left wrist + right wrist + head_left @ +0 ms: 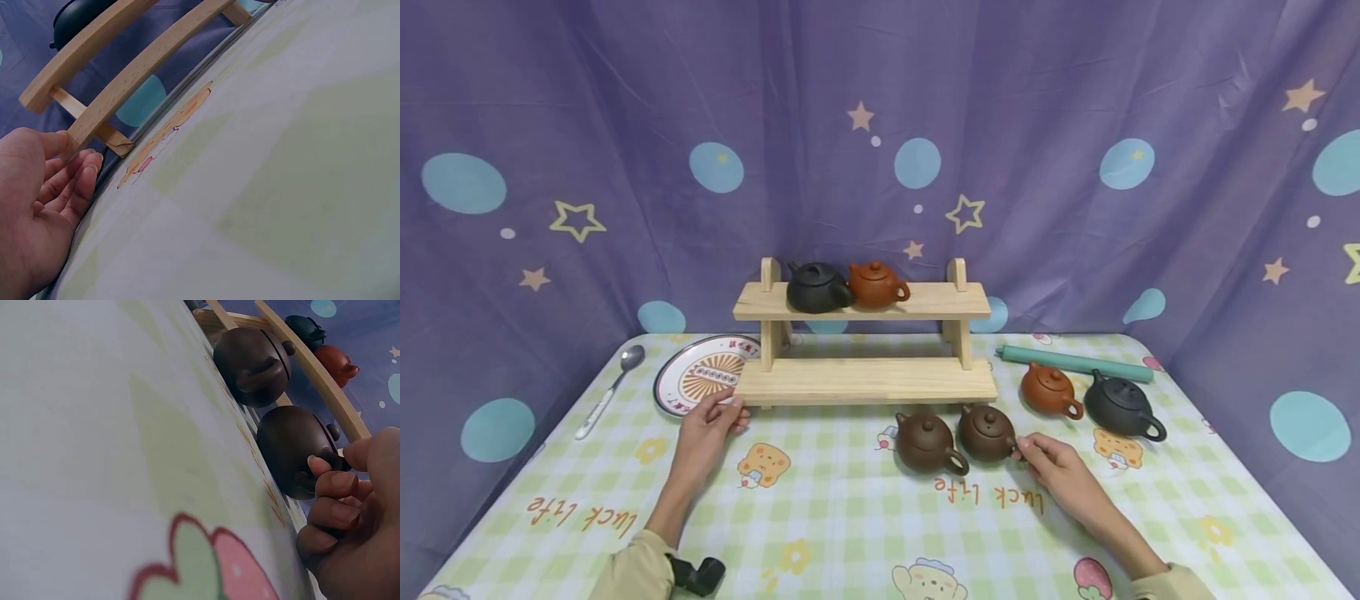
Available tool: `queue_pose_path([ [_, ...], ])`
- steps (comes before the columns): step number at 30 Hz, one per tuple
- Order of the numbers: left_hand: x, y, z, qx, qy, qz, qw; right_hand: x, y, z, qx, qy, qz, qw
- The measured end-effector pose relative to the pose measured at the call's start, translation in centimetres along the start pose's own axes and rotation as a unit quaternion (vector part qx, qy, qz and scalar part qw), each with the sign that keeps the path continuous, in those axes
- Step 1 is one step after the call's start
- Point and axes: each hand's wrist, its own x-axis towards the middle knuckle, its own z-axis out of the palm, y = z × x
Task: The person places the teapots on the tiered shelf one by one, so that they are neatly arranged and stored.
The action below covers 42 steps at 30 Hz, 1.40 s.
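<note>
My left hand (pixel 707 425) grips the left end of the lower board of a two-tier wooden shelf (pixel 865 382), thumb above and fingers below in the left wrist view. My right hand (pixel 1063 477) pinches the handle of a dark brown teapot (pixel 987 435) in front of the shelf's right end. Just left of it stands a second brown teapot (pixel 925 444), its handle toward the right. On the upper board sit a black teapot (pixel 815 287) and an orange-brown teapot (pixel 876 286), side by side.
At the right are another orange-brown teapot (pixel 1047 390) and another black teapot (pixel 1118 404), with a green rolled stick (pixel 1075 362) behind them. A patterned plate (pixel 688 377) lies partly behind the shelf's left end, and a spoon (pixel 612 390) lies farther left. A curtain (pixel 1037 233) hangs behind.
</note>
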Motion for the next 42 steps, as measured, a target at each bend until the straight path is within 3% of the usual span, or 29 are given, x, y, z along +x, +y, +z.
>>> queue_pose_path([
  [10, 0.03, -0.11, 0.01, 0.0, -0.001, 0.001, 1.0, -0.13, -0.41, 0.17, 0.013, 0.005, 0.028, 0.999],
  [42, 0.06, 0.14, 0.03, 0.014, 0.001, -0.009, 0.9999, -0.17, -0.94, 0.23, 0.058, 0.041, 0.032, 0.997],
])
